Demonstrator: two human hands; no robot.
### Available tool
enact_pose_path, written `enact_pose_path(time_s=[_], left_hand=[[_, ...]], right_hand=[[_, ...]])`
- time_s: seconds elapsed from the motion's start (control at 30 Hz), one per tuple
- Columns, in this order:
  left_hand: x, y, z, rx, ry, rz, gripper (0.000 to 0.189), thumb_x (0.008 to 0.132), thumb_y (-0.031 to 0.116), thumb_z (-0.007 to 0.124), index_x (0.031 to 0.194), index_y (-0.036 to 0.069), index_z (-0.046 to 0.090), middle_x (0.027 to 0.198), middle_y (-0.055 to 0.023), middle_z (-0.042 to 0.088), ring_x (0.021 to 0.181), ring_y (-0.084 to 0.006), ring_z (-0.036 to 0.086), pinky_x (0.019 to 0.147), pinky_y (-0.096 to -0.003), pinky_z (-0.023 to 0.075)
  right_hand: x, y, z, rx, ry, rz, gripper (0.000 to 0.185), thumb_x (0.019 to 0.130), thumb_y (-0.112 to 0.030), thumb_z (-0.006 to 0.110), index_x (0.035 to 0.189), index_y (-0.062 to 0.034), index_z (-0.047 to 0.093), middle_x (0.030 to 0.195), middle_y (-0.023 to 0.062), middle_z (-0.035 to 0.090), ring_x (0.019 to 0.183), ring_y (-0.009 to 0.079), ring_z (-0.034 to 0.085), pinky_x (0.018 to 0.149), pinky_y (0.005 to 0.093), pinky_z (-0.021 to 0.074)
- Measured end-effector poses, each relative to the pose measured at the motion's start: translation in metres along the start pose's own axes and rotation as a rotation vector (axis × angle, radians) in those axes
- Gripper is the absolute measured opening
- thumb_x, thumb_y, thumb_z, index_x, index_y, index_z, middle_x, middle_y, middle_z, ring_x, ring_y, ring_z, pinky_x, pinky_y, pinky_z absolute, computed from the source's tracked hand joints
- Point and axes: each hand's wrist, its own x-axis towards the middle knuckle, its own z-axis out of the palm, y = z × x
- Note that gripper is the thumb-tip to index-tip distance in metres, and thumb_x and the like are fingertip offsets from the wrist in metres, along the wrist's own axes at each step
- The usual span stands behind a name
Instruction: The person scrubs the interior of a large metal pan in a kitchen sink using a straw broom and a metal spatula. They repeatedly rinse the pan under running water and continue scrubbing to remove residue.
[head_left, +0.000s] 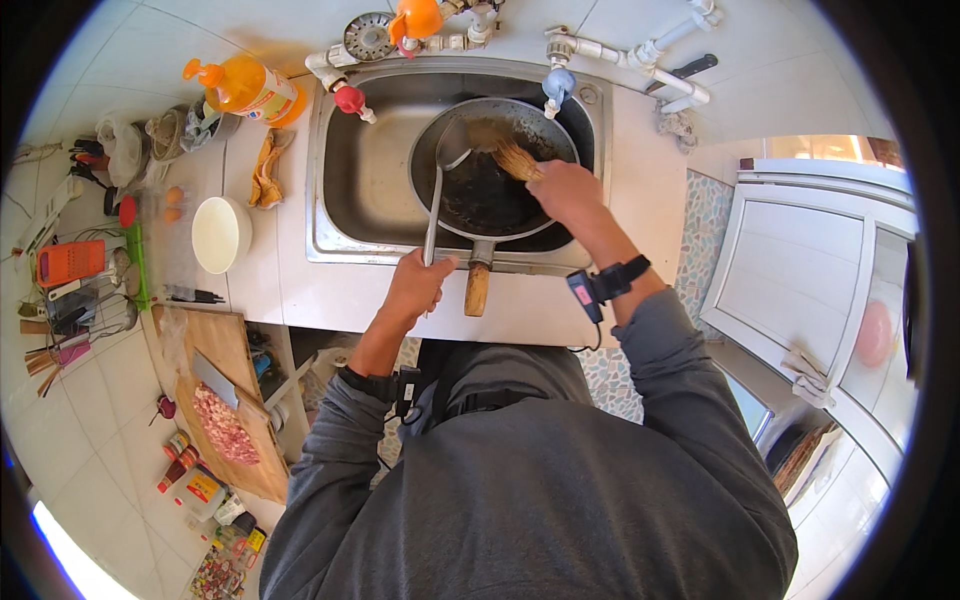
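Note:
A wok (495, 199) with a wooden handle (476, 291) lies in the right part of a stainless steel sink (367, 169), some brownish water inside it. My right hand (568, 191) is closed around a straw brush (516, 159), whose bristles reach into the wok near the ladle. My left hand (417, 285) grips the long metal handle of a ladle (452, 154); its bowl is inside the wok, at the left of the brush. A blue-handled tap (559, 84) reaches over the wok's upper right rim, and a red-handled tap (349, 99) is above the sink's left part.
Left of the sink are an orange cloth (268, 169), a soap bottle (251, 90), a white bowl (221, 235) and eggs (173, 196). Farther left, a cleaver (215, 379) and minced meat (223, 424) lie on a wooden board (262, 480). A knife (686, 71) is behind the right pipe.

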Motion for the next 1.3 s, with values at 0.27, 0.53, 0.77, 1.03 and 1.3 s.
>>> enact_pose_path(time_s=[0.27, 0.53, 0.77, 1.03, 1.3], left_hand=[[0.002, -0.022, 0.022, -0.129, -0.083, -0.032, 0.034, 0.093, 0.028, 0.084, 0.102, 0.004, 0.062, 0.102, -0.0106, 0.071, 0.093, -0.0203, 0.069, 0.079, -0.037, 0.0591], [-0.003, -0.019, 0.047, -0.318, -0.074, 0.007, 0.043, 0.092, 0.022, 0.085, 0.113, 0.0, 0.056, 0.1, -0.0105, 0.066, 0.083, -0.023, 0.073, 0.071, -0.0391, 0.0655], [-0.003, -0.008, 0.066, -0.184, 0.051, 0.063, 0.048, 0.093, 0.017, 0.084, 0.118, -0.003, 0.049, 0.097, -0.0143, 0.065, 0.07, -0.0207, 0.071, 0.055, -0.0349, 0.062], [0.005, -0.009, 0.076, -0.071, 0.017, 0.024, 0.046, 0.091, 0.009, 0.083, 0.119, -0.002, 0.05, 0.085, -0.0102, 0.067, 0.066, -0.0172, 0.068, 0.05, -0.0324, 0.0573], [0.003, -0.007, 0.077, -0.019, 0.015, 0.12, 0.04, 0.089, 0.007, 0.081, 0.11, -0.001, 0.047, 0.078, -0.009, 0.064, 0.06, -0.0166, 0.067, 0.047, -0.0351, 0.0557]], right_hand=[[-0.025, 0.0, -0.012, -0.053, -0.005, 0.048, 0.033, 0.096, -0.037, 0.065, 0.114, -0.0141, 0.08, 0.114, 0.0144, 0.079, 0.108, 0.0364, 0.075, 0.091, 0.0469, 0.0599], [-0.041, 0.012, -0.012, -0.008, -0.046, 0.025, 0.037, 0.096, -0.041, 0.068, 0.122, -0.0158, 0.078, 0.11, 0.0137, 0.079, 0.106, 0.0358, 0.074, 0.092, 0.0468, 0.0592], [-0.051, 0.03, -0.008, 0.078, -0.056, -0.032, 0.041, 0.096, -0.044, 0.067, 0.127, -0.0179, 0.077, 0.11, 0.0158, 0.078, 0.107, 0.0362, 0.073, 0.091, 0.0477, 0.0584], [-0.049, 0.042, -0.004, 0.096, 0.001, -0.021, 0.045, 0.098, -0.044, 0.065, 0.131, -0.0154, 0.075, 0.11, 0.0167, 0.079, 0.106, 0.036, 0.074, 0.091, 0.0471, 0.0581], [-0.04, 0.051, -0.009, 0.113, 0.028, -0.011, 0.049, 0.097, -0.044, 0.068, 0.135, -0.0133, 0.073, 0.112, 0.0156, 0.079, 0.107, 0.0352, 0.074, 0.092, 0.046, 0.058]])
